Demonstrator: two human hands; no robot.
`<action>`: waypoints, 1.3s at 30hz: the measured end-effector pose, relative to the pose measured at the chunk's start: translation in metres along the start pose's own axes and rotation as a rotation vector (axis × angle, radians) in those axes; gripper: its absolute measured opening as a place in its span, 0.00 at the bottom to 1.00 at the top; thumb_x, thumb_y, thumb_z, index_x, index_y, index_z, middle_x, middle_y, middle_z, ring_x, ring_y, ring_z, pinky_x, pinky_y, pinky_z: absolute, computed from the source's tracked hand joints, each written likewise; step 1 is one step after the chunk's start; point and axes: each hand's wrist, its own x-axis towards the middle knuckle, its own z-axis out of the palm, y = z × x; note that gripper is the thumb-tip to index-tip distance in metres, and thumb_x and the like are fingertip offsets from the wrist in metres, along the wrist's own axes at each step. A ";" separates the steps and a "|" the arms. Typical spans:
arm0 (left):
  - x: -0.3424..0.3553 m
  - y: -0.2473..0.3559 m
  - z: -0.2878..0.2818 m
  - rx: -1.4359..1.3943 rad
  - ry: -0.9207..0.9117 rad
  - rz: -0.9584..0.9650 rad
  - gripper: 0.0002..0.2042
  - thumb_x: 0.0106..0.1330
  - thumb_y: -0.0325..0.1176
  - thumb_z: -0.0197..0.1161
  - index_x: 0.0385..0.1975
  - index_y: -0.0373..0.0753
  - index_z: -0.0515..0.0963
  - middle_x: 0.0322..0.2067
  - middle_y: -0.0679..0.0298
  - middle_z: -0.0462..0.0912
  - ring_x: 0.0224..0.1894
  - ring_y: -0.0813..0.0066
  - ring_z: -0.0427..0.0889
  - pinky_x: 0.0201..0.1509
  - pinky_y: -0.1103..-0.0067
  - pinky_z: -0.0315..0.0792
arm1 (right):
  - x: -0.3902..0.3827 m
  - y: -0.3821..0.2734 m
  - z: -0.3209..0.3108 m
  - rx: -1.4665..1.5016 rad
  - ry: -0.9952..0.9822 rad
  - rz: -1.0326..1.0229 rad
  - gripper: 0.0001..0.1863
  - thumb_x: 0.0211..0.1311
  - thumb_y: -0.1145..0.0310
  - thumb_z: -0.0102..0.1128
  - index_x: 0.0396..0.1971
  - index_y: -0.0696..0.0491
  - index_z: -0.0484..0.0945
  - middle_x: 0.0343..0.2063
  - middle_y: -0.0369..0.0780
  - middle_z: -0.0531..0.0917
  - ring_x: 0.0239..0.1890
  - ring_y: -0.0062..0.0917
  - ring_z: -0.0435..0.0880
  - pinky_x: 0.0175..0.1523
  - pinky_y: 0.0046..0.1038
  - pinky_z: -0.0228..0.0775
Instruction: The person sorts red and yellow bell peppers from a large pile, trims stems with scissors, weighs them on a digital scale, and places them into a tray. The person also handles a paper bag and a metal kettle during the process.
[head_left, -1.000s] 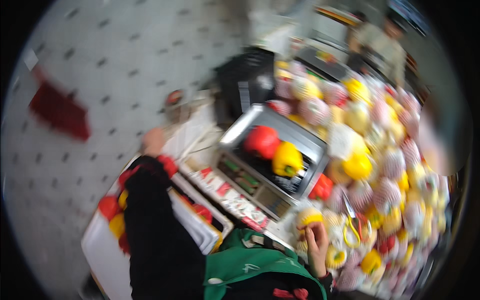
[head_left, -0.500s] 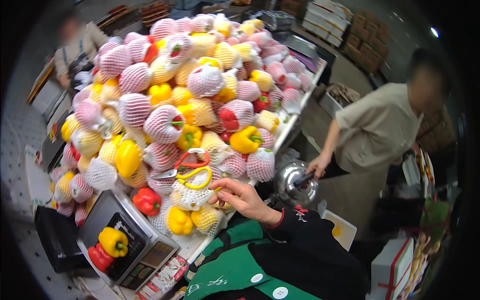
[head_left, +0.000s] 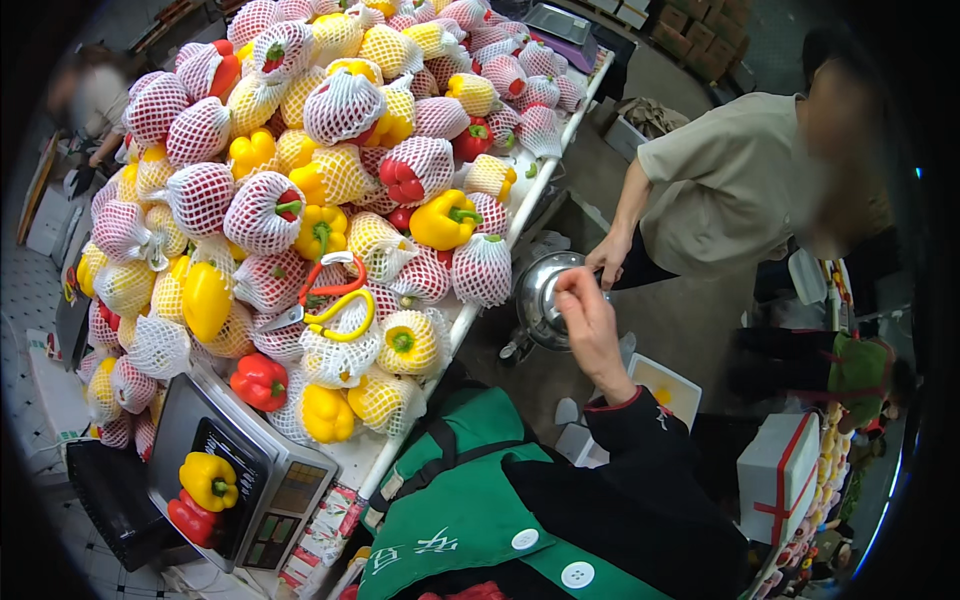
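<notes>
My right hand (head_left: 590, 325) is raised to the right of the pepper table, its fingers curled together; whatever they may hold is hidden. Beyond it, partly covered, is a shiny round metal vessel (head_left: 540, 290). My left hand is out of view. Nearest on the pile are scissors with red and yellow handles (head_left: 340, 315), lying on netted peppers. Beside them rest a bare red pepper (head_left: 259, 382) and a yellow pepper (head_left: 327, 414). On the scale (head_left: 285, 490) sit another yellow pepper (head_left: 209, 481) and a red one (head_left: 191, 518).
A big heap of peppers in foam nets (head_left: 340, 105) covers the table (head_left: 465, 325). At right, a person in a beige shirt (head_left: 720, 190) has a hand by the metal vessel. A white tub (head_left: 665, 390) and a white box with red tape (head_left: 778, 478) stand lower right.
My right hand has left the pile's near edge and moved right and up, off the table. The view has shifted, and the person in beige appears closer.
</notes>
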 end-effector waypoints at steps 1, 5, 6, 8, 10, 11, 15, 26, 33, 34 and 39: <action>0.001 0.000 0.009 0.029 -0.033 0.021 0.18 0.61 0.48 0.52 0.36 0.41 0.81 0.39 0.55 0.82 0.44 0.56 0.80 0.46 0.65 0.75 | -0.001 0.008 -0.011 -0.075 0.046 0.019 0.04 0.61 0.72 0.48 0.34 0.56 0.69 0.22 0.35 0.71 0.25 0.17 0.69 0.32 0.20 0.63; 0.009 0.000 0.043 0.124 -0.129 0.085 0.19 0.61 0.50 0.52 0.36 0.42 0.81 0.40 0.55 0.82 0.45 0.56 0.80 0.47 0.65 0.75 | -0.005 0.039 -0.045 -0.305 0.129 0.038 0.08 0.55 0.77 0.54 0.35 0.55 0.75 0.16 0.34 0.68 0.18 0.13 0.65 0.26 0.19 0.59; 0.010 0.002 0.048 0.141 -0.142 0.096 0.19 0.61 0.51 0.52 0.36 0.42 0.81 0.40 0.55 0.82 0.45 0.56 0.80 0.47 0.65 0.75 | -0.005 0.044 -0.052 -0.349 0.128 0.048 0.08 0.54 0.77 0.54 0.35 0.55 0.77 0.17 0.35 0.68 0.19 0.14 0.66 0.26 0.20 0.60; 0.010 -0.001 0.053 0.153 -0.148 0.114 0.21 0.61 0.53 0.51 0.35 0.43 0.81 0.40 0.56 0.82 0.45 0.57 0.81 0.46 0.65 0.75 | -0.007 0.058 -0.061 -0.510 0.112 -0.073 0.11 0.53 0.78 0.56 0.37 0.53 0.78 0.21 0.37 0.72 0.20 0.23 0.71 0.28 0.24 0.65; -0.011 0.011 0.044 0.138 -0.136 0.148 0.20 0.60 0.52 0.52 0.34 0.42 0.81 0.38 0.57 0.82 0.43 0.58 0.81 0.44 0.65 0.75 | -0.006 0.068 -0.070 -0.681 0.016 -0.177 0.15 0.51 0.79 0.56 0.40 0.51 0.78 0.25 0.39 0.75 0.24 0.31 0.76 0.30 0.29 0.68; -0.012 0.011 0.041 0.125 -0.122 0.142 0.19 0.61 0.51 0.52 0.34 0.42 0.81 0.38 0.56 0.82 0.43 0.57 0.81 0.44 0.65 0.75 | -0.008 0.072 -0.074 -0.763 -0.047 -0.235 0.16 0.50 0.79 0.56 0.41 0.50 0.78 0.27 0.40 0.76 0.25 0.34 0.77 0.30 0.31 0.69; -0.007 0.020 0.028 0.038 -0.045 0.054 0.18 0.61 0.49 0.52 0.34 0.40 0.80 0.37 0.55 0.82 0.42 0.56 0.80 0.42 0.65 0.75 | -0.008 0.108 -0.088 -0.976 -0.222 -0.325 0.24 0.48 0.79 0.56 0.48 0.45 0.76 0.25 0.41 0.73 0.26 0.38 0.78 0.30 0.36 0.71; 0.010 -0.029 0.019 -0.410 0.281 -0.489 0.16 0.63 0.43 0.51 0.34 0.36 0.78 0.35 0.52 0.81 0.38 0.52 0.80 0.38 0.64 0.73 | 0.031 0.160 -0.075 -1.310 -0.442 -0.549 0.12 0.40 0.67 0.66 0.24 0.51 0.71 0.24 0.38 0.74 0.26 0.31 0.81 0.29 0.31 0.72; 0.004 -0.094 0.045 -0.627 0.617 -0.797 0.14 0.64 0.39 0.51 0.34 0.34 0.77 0.34 0.50 0.80 0.35 0.50 0.79 0.36 0.64 0.73 | 0.038 0.113 -0.082 -1.138 -0.535 -0.497 0.17 0.34 0.70 0.70 0.26 0.50 0.71 0.24 0.39 0.76 0.30 0.34 0.81 0.30 0.35 0.72; 0.005 -0.095 0.060 -0.636 0.718 -0.791 0.14 0.63 0.39 0.52 0.33 0.33 0.77 0.33 0.46 0.80 0.35 0.47 0.79 0.35 0.61 0.72 | 0.037 0.104 -0.080 -1.181 -0.505 -0.499 0.15 0.35 0.67 0.70 0.26 0.47 0.74 0.22 0.38 0.76 0.27 0.33 0.80 0.30 0.35 0.70; -0.008 -0.073 0.076 -0.605 1.004 -0.799 0.14 0.62 0.40 0.53 0.28 0.35 0.79 0.30 0.48 0.81 0.33 0.47 0.80 0.33 0.59 0.73 | 0.044 0.079 -0.058 -1.110 -0.526 -0.690 0.15 0.40 0.68 0.67 0.32 0.47 0.76 0.28 0.38 0.79 0.32 0.33 0.79 0.35 0.33 0.71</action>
